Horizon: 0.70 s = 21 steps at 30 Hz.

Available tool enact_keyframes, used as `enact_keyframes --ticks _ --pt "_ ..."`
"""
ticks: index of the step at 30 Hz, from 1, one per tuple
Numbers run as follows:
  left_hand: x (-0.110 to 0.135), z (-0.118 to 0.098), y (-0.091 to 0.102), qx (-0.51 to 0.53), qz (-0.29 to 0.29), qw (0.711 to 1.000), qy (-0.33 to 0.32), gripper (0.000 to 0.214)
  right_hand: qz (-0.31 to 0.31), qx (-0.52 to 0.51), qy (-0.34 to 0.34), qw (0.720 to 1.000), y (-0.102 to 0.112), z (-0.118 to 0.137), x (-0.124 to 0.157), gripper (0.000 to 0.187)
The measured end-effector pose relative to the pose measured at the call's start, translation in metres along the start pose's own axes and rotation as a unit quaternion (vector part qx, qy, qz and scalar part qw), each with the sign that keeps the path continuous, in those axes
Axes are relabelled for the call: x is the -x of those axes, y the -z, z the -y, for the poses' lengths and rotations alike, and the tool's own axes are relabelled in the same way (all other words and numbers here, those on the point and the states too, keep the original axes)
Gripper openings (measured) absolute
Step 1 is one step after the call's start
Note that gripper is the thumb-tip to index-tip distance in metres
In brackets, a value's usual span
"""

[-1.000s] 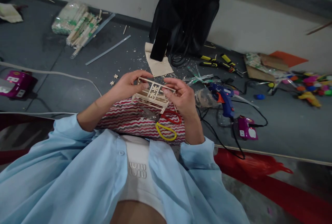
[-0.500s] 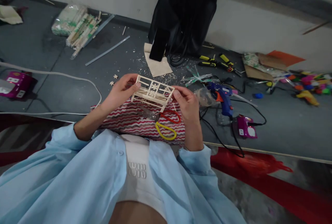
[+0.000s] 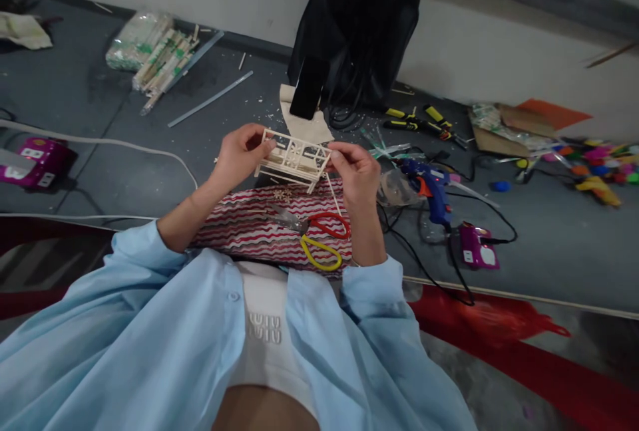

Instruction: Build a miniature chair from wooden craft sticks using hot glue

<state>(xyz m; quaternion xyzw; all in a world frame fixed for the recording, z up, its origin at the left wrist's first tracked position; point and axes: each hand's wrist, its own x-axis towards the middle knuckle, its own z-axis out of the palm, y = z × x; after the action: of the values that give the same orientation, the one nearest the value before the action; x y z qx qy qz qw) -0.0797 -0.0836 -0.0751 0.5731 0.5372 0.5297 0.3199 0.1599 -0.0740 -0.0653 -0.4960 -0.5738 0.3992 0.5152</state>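
Note:
A small bench-like model of pale wooden sticks (image 3: 293,159), with flower shapes in its back, is held up over a red-and-white wavy striped cloth (image 3: 249,228). My left hand (image 3: 240,153) pinches its left end and my right hand (image 3: 353,170) pinches its right end. Both hands are closed on it. A thin loose stick (image 3: 333,195) hangs down beside my right hand. Scissors with red and yellow handles (image 3: 319,235) lie on the cloth just below the model.
A blue glue gun (image 3: 430,185) with black cord lies right of my hands, by a purple power strip (image 3: 476,247). A black bag (image 3: 357,38) and leaning phone (image 3: 308,87) stand behind. Stick bundles (image 3: 157,58) lie far left; pliers (image 3: 422,122) and coloured bits far right.
The stick model has been turned and lifted a little away from me; my hands slid from its middle out to its two ends.

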Motion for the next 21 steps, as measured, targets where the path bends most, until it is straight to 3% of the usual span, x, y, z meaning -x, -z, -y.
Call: enact_keyframes --ticks 6,13,17,21 --pt "-0.016 0.003 -0.002 -0.047 0.004 0.998 -0.035 0.012 0.015 0.037 0.071 0.997 0.001 -0.005 -0.021 0.032" --pt "-0.015 0.011 -0.017 0.04 -0.014 0.999 -0.032 0.022 0.114 0.124 0.136 0.976 -0.008 0.023 -0.041 0.036" --pt "-0.009 0.01 -0.02 0.061 -0.012 0.998 -0.023 0.028 0.175 0.149 0.112 0.967 -0.013 0.032 -0.048 0.038" --pt "-0.003 0.008 -0.02 0.049 -0.021 0.998 -0.029 0.03 0.178 0.161 0.096 0.966 -0.015 0.035 -0.046 0.03"
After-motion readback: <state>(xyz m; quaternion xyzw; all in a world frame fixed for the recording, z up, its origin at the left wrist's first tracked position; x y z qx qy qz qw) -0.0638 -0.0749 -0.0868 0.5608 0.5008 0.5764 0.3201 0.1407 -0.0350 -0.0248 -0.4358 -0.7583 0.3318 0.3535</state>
